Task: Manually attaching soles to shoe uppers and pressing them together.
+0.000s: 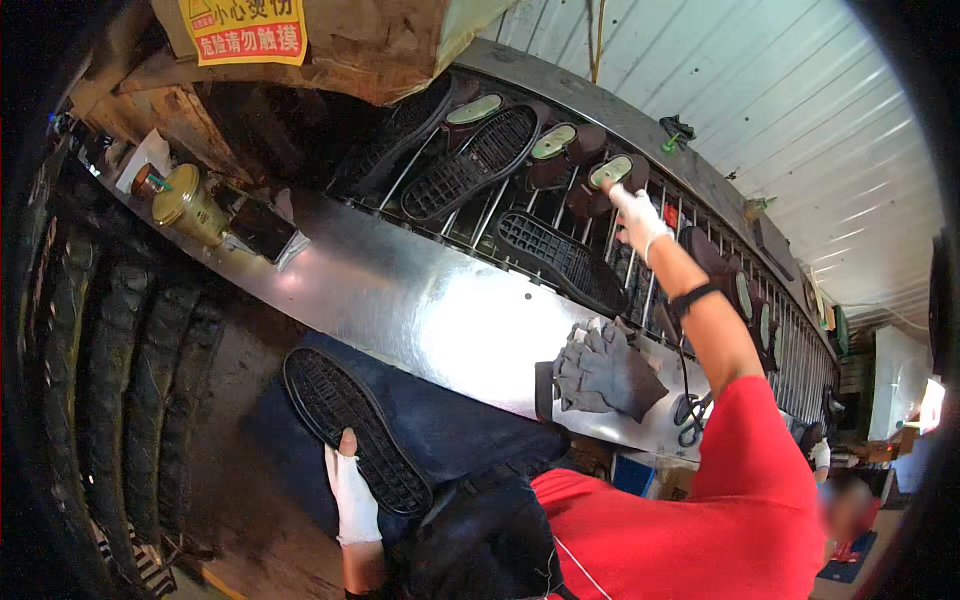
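Observation:
My left hand [353, 495], in a white glove with bare fingertips, is closed on a black shoe sole [355, 425]. Its gridded, hollow side faces up, and the sole tilts above dark blue cloth over my lap. My right hand [640, 218], gloved the same way, reaches out over the roller conveyor [480, 215]. Its fingers are apart, and one fingertip touches the pale green top of a last in a dark brown shoe upper [590, 200]. Beside it on the rollers lie another black sole [555, 250] and a larger one [470, 165], among several lasted uppers.
A shiny metal ledge [400, 290] runs before the conveyor. On it are grey gloves [605, 372], black scissors [690, 418] and a yellowish canister [190, 205]. A brown housing [330, 50] with a warning label overhangs the conveyor. Black soles [120, 380] stand racked at left; another person [845, 505] is far right.

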{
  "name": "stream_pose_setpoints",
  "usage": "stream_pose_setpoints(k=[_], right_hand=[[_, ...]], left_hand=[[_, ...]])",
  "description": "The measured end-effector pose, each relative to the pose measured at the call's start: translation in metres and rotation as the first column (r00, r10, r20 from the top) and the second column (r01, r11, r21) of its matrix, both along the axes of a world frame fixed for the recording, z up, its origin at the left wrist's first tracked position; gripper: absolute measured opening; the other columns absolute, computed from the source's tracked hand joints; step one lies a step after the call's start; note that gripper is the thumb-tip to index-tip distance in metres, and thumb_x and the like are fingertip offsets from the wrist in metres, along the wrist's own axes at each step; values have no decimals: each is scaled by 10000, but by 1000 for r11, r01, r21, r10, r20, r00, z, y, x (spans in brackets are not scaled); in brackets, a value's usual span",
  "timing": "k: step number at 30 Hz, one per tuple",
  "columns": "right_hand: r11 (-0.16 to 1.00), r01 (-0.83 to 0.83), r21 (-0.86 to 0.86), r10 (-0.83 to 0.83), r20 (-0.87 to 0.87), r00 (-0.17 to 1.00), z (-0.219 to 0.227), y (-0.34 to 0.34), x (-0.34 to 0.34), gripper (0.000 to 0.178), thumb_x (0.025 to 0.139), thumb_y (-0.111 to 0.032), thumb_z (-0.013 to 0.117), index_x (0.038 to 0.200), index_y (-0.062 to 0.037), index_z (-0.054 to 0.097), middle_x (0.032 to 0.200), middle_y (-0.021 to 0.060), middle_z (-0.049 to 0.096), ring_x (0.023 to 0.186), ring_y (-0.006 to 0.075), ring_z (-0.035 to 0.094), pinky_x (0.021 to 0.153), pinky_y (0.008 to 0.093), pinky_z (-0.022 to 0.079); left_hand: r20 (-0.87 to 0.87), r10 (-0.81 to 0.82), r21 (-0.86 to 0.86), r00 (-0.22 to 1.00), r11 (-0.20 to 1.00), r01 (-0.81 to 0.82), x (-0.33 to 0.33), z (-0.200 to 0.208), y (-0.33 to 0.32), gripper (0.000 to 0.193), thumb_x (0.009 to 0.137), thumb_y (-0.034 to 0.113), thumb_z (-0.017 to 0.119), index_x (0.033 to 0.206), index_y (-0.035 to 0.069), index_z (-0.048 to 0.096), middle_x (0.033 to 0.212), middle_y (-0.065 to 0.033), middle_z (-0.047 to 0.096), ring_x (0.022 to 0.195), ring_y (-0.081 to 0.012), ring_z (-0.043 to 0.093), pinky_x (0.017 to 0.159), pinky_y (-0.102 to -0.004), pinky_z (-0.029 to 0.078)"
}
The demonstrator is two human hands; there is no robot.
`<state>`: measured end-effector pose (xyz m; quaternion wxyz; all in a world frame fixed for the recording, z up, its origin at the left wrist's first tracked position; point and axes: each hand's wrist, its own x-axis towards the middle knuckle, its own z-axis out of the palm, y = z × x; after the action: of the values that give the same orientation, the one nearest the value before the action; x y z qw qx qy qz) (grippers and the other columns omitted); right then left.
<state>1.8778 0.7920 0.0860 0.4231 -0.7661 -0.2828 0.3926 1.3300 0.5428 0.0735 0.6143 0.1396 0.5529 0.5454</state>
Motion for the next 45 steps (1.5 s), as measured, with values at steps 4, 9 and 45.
stream_pose_setpoints(k=[4,9,45], right_hand=[[973,155,-170,-204,-323,924,-9,67,-3,1191,718,-679,797,1618,-115,259,1703,177,140,1537,433,170,1186,672,183],[955,276,-114,-298,-319,900,-31,64,7,725,915,-579,630,1530,-250,431,1696,86,228,1544,350,173,1196,661,150],[744,-646,171,530,-739,416,85,-183,-344,513,874,-413,808,1067,47,687,979,118,702,822,183,658,737,308,547]], left_hand=[[23,62,-12,998,998,-62,1,-14,3,661,957,278,720,1500,25,441,1441,-122,542,1266,-284,556,1074,-413,455],[77,78,-19,994,997,-76,9,2,5,640,962,263,719,1493,24,452,1435,-108,547,1260,-261,553,1087,-400,434],[-973,-40,56,228,914,401,-66,-12,82,528,867,333,742,1297,66,591,1171,-218,645,1124,-407,620,1016,-452,492]])
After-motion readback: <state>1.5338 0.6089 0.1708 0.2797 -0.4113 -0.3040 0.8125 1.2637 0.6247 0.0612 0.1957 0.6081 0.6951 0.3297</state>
